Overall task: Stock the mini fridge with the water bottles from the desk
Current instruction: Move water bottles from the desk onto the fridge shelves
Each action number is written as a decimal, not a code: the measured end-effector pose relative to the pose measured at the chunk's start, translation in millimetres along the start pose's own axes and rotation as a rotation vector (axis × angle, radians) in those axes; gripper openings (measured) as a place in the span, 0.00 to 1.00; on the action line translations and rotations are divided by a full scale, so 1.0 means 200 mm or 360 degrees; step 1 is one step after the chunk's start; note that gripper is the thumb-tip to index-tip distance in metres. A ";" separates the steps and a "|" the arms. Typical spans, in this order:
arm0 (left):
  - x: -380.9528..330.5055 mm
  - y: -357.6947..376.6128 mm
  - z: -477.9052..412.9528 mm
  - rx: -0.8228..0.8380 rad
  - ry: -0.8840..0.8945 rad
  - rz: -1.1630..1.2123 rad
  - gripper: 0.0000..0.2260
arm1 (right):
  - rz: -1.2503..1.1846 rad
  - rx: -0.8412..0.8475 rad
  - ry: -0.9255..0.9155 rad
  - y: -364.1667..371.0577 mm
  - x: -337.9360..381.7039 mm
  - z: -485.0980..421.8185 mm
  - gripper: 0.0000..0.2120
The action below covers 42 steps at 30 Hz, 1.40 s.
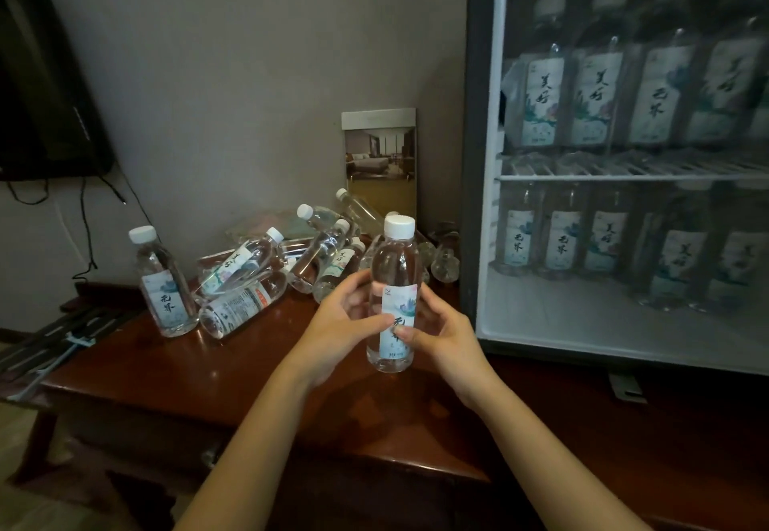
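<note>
I hold one clear water bottle with a white cap upright above the dark wooden desk. My left hand grips its left side and my right hand grips its right side, fingers curled round the label. A pile of several more bottles lies on the desk behind, and one bottle stands upright at the left. The mini fridge stands at the right, with rows of bottles on its upper shelf and on its floor.
A framed hotel picture leans against the wall behind the pile. A dark TV with hanging cables sits at the upper left. Flat dark items lie by the desk's left end. The fridge floor has bare room at its front.
</note>
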<state>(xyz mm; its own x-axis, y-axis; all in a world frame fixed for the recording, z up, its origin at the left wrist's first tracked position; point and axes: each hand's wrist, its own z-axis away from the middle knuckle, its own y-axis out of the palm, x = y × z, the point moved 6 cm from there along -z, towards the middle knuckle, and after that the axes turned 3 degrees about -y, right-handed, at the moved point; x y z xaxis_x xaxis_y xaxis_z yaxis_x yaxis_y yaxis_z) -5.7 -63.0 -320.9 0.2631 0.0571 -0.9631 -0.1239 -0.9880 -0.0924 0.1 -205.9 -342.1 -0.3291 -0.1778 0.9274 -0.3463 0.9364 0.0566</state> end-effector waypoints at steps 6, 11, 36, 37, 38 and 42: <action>-0.13 0.31 0.02 0.0162 0.0106 0.0006 0.27 | 0.0158 -0.0127 -0.0083 -0.27 0.14 0.16 0.31; -0.19 0.61 -0.05 0.0363 0.0158 0.0030 0.30 | 0.0249 -0.0193 -0.0102 -0.55 0.25 0.26 0.30; -0.04 1.26 -0.59 0.0260 0.0340 0.0017 0.24 | 0.0573 -0.0499 -0.0093 -1.30 0.27 0.06 0.31; -0.03 1.27 -0.60 0.0258 0.0340 0.0034 0.24 | 0.0588 -0.0508 -0.0111 -1.31 0.27 0.06 0.32; -0.02 1.28 -0.62 0.0258 0.0340 0.0050 0.23 | 0.0606 -0.0519 -0.0129 -1.32 0.28 0.06 0.32; -0.02 1.33 -0.63 0.0289 0.0334 0.0068 0.21 | 0.0679 -0.0636 -0.0214 -1.33 0.29 0.09 0.31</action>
<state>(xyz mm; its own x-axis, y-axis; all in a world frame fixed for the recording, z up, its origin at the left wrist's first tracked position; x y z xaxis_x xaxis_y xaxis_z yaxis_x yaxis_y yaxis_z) 81.6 -344.4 -309.7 0.4442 -0.0338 -0.8953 -0.3035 -0.9459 -0.1148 58.2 -471.2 -309.4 -0.4836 0.2266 0.8454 0.1893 0.9701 -0.1517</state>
